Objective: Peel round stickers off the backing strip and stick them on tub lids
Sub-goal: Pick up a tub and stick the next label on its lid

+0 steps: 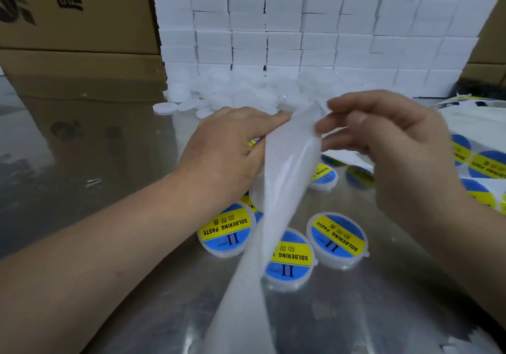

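Backing strip (262,230) rises from bottom edge over stickered tubs (338,240) on table | my left hand (230,145) grips its top | my right hand (383,145) pinches top edge, fingers curled, blurred | bare lids (232,88) heaped behind

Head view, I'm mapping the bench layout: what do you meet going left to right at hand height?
cardboard boxes → left hand → backing strip → right hand → sticker sheets

The backing strip (276,195) is smeared by motion and runs off the bottom edge, hiding part of one lid (294,258). My left hand (227,148) covers more lids, its thumb hidden. My right hand (397,148) blurs at the fingertips (324,128). The stickers (482,162) are cut off at the right edge.
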A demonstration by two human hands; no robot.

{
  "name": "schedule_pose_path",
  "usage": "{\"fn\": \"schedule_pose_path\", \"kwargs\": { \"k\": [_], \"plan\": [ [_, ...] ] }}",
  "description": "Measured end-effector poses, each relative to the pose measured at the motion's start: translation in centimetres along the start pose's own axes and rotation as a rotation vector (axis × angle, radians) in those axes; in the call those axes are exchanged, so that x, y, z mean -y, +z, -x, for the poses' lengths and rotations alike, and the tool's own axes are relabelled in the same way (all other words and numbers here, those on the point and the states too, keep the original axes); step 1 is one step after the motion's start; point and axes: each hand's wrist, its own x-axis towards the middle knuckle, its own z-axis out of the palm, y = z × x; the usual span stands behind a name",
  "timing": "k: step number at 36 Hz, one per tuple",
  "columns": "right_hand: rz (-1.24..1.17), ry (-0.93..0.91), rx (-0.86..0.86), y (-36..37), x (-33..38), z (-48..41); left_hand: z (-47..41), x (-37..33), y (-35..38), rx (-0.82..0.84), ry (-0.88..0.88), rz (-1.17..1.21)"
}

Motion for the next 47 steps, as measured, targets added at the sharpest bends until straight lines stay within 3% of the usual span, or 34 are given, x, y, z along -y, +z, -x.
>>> {"fn": "schedule_pose_path", "kwargs": {
  "k": [4, 8, 12, 16, 23, 27, 30, 34, 37, 40, 43, 47],
  "plan": [
    [0.062, 0.083, -0.287, -1.0, 0.0, -1.4, 0.4, -0.5, -0.1, -0.062, 0.096, -0.016],
    [0.181, 0.438, -0.117, -1.1, -0.6, -2.0, 0.6, -0.9, 0.0, -0.054, 0.205, -0.056],
    [0.128, 0.539, -0.011, -1.1, -1.2, -1.9, 0.9, -1.2, -0.2, 0.007, 0.306, -0.037],
    [0.039, 0.540, -0.017, -1.5, -1.0, -2.1, 1.2, -1.8, -0.3, 0.115, 0.437, -0.042],
    [-0.035, 0.355, 0.069, -1.2, -0.3, -1.4, 1.8, -2.4, 0.3, 0.244, 0.570, -0.016],
    [-0.043, 0.259, 0.114, -1.1, -0.2, -1.4, 2.3, -2.8, 0.1, 0.356, 0.472, 0.099],
    [-0.036, 0.245, 0.105, -1.2, -0.3, -1.5, 3.0, -3.2, -0.5, 0.452, 0.265, 0.335],
    [-0.019, 0.243, 0.045, -1.2, -0.6, -1.6, 2.5, -4.5, -1.1, 0.146, 0.032, 0.536],
    [-0.041, 0.263, 0.059, -1.1, -1.1, -1.6, -0.4, -4.0, -0.8, 0.010, -0.309, 0.619],
    [-0.014, 0.293, 0.073, -1.1, -1.8, -1.5, -3.8, -1.3, -0.3, 0.013, -0.482, 0.486],
    [0.041, 0.312, -0.003, -1.3, -2.5, -1.6, -7.0, 2.5, 0.9, 0.078, -0.386, 0.090],
    [0.146, 0.267, -0.067, -1.6, -2.5, -1.7, -11.1, 8.5, 2.5, 0.361, -0.326, -0.428]
  ]
}}
